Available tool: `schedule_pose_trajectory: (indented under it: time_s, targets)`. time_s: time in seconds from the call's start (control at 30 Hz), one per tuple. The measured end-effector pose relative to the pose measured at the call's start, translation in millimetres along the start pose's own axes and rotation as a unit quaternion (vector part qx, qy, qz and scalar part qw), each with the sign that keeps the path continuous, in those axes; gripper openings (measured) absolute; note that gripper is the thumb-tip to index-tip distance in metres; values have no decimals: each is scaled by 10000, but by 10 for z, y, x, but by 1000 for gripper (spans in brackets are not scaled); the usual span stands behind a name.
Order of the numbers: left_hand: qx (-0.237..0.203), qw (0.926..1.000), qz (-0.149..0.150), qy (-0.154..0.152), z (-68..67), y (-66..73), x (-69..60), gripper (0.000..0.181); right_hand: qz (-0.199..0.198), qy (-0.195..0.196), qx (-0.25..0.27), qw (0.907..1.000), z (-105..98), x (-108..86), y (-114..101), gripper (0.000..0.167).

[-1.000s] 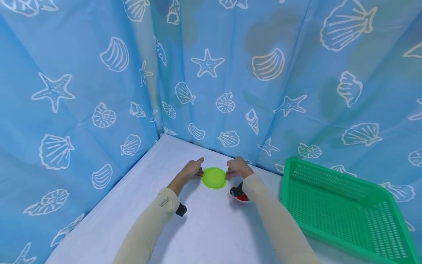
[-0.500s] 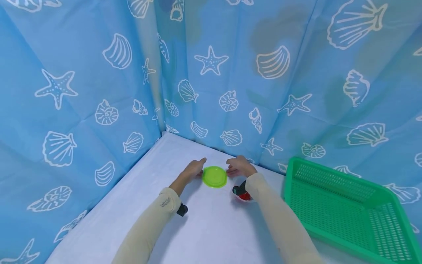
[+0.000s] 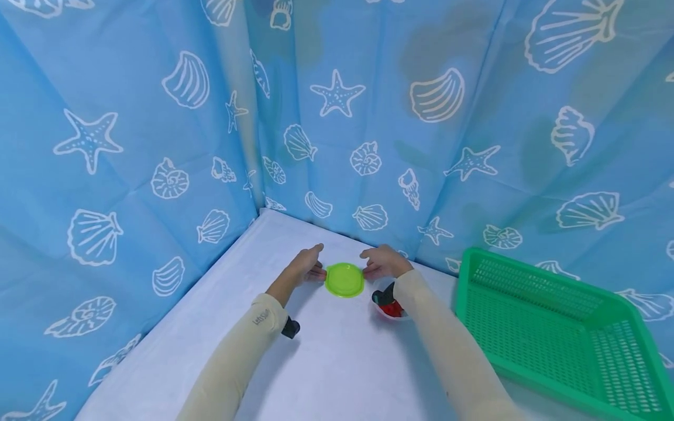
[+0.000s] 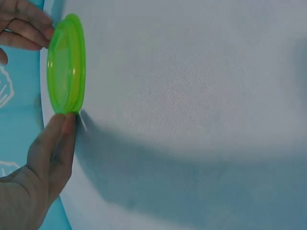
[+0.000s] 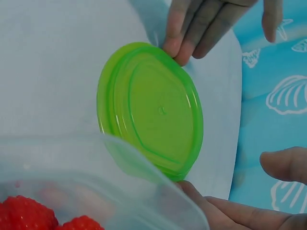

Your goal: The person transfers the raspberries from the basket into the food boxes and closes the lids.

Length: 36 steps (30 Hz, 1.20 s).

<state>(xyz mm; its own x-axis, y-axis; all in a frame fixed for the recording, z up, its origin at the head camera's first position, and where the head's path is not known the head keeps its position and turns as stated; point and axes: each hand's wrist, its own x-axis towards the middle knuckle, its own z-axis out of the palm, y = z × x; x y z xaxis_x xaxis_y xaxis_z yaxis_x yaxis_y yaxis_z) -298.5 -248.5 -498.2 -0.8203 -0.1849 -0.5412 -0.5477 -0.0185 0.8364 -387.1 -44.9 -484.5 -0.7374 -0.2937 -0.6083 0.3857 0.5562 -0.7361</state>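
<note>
A round, translucent lime-green lid [image 3: 344,279] lies on the white tabletop. My left hand [image 3: 307,266] is at its left edge, with extended fingertips touching the rim and the thumb held up, away from it. On the opposite edge, the fingers of my right hand [image 3: 383,262] meet the rim in the same way, thumb raised. A clear plastic tub [image 5: 43,151] with red raspberries [image 5: 29,213] stands under my right wrist. That forearm and a black wrist camera hide part of the tub in the head view.
To the right sits a large green plastic basket [image 3: 526,327] with perforated sides. Blue curtains [image 3: 368,117] printed with white shells and starfish enclose the white table [image 3: 337,362] at the back and left.
The head view has shifted slightly. Both hands stay at the lid's edges, and a little more of the tub shows beside the right wrist.
</note>
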Motion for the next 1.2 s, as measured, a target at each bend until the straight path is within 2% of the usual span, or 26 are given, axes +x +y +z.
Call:
schedule_pose_trajectory:
  time_s: [0.13,0.33,0.47,0.57,0.7,0.83,0.93,1.07,1.13,1.2]
  targets:
    - [-286,9994,-115,-126,-27,47,3,68,41,-148,466,9988,-63,20,3,58]
    - [-503,9985,-171,-106,-33,26,76,68,63,-147,650,9978,-91,29,6,57]
    - [-626,9980,-106,-43,-31,14,76,67,-130,-103,1057,9943,-78,3,-24,52]
    - [-744,9972,56,-102,-22,11,64,65,-508,-53,1288,9904,-59,-32,-53,48]
    - [-784,9964,215,-227,-1,-3,41,66,-1000,84,984,9901,-21,-102,-82,41]
    - [-1116,9936,62,-164,-14,-42,48,69,-1310,131,339,9907,25,-171,-99,37]
    - [-1280,9917,28,-105,-27,-62,68,64,-1464,209,13,9890,52,-199,-104,37]
    - [-1243,9917,336,-54,-25,-72,105,51,-1698,642,69,9834,61,-184,-77,32]
    - [-1206,9917,433,104,-40,-87,120,42,-1803,841,113,9799,69,-172,-51,29]
    - [-1233,9912,370,324,-69,-103,125,36,-1869,907,133,9781,85,-160,-24,26]
